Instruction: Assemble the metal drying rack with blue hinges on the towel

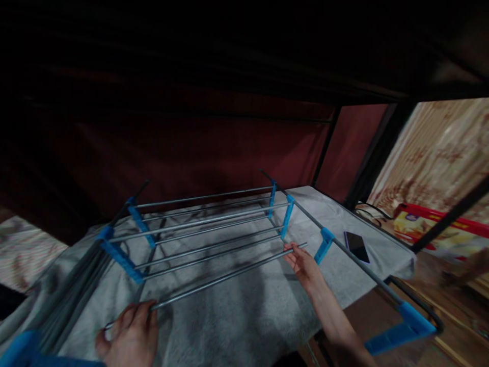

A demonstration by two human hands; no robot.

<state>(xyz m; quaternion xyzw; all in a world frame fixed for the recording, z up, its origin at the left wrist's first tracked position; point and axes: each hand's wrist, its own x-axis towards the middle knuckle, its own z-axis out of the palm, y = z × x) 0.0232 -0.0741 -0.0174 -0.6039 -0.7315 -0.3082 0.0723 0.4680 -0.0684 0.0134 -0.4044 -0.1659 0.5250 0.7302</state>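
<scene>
A loose grey metal tube (229, 274) slants across the front of a half-built rack of tubes and blue plastic brackets. Near its left end, the fingers of my left hand (132, 334) are closed over it, with a shiny bit showing past the thumb. Toward its other end my right hand (301, 262) pinches it between thumb and fingers, the tip sticking out beyond. Several crossbars (206, 221) behind it join blue brackets (121, 257) on the left to blue brackets (287, 216) on the right. Closest to my right hand is another blue bracket (324, 244) on the right side rail (362, 267).
A bundle of grey tubes (72, 290) lies at the left on the grey cloth (214, 326). To the right rests a phone (356, 246). Dark frame posts (382, 153) and a low dark overhead surface surround the space. A red-yellow box (431, 229) stands beyond.
</scene>
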